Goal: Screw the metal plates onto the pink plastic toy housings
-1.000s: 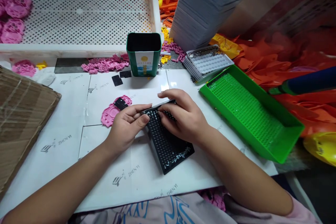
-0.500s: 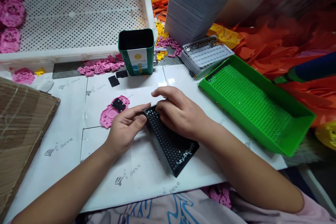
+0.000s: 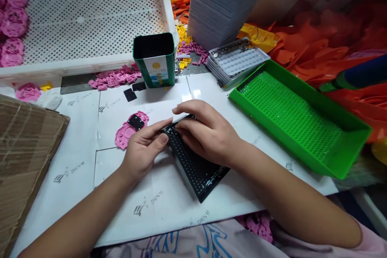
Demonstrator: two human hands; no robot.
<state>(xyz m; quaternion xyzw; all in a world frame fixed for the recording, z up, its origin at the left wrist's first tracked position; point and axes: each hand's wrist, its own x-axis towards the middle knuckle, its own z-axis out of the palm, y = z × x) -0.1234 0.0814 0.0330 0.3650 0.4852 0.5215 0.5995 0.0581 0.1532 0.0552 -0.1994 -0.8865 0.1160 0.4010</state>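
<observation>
A black dimpled tray (image 3: 198, 169) lies at a slant on the white table, with small shiny pieces gathered at its near end. My left hand (image 3: 142, 151) grips its far left corner between thumb and fingers. Over the tray's far part is my right hand (image 3: 211, 135), thumb and fingers drawn together at the dimpled surface; whatever they may pinch is hidden. Just left of the tray is a pink plastic shell (image 3: 123, 137) with a black rectangular plate (image 3: 136, 121) on it. Two loose black plates (image 3: 130, 95) lie behind the shell.
A green dimpled tray (image 3: 290, 117) sits at the right, near a blue-handled tool (image 3: 359, 74). Behind stand a green tin (image 3: 157, 66), stacked white trays (image 3: 238, 58) and a white perforated crate (image 3: 90, 58). Pink pieces (image 3: 116, 77) lie beside the tin. Cardboard (image 3: 27, 161) borders the left.
My right hand's fingers have shifted slightly left across the black tray. My left hand keeps its hold on the corner. The view has moved a little.
</observation>
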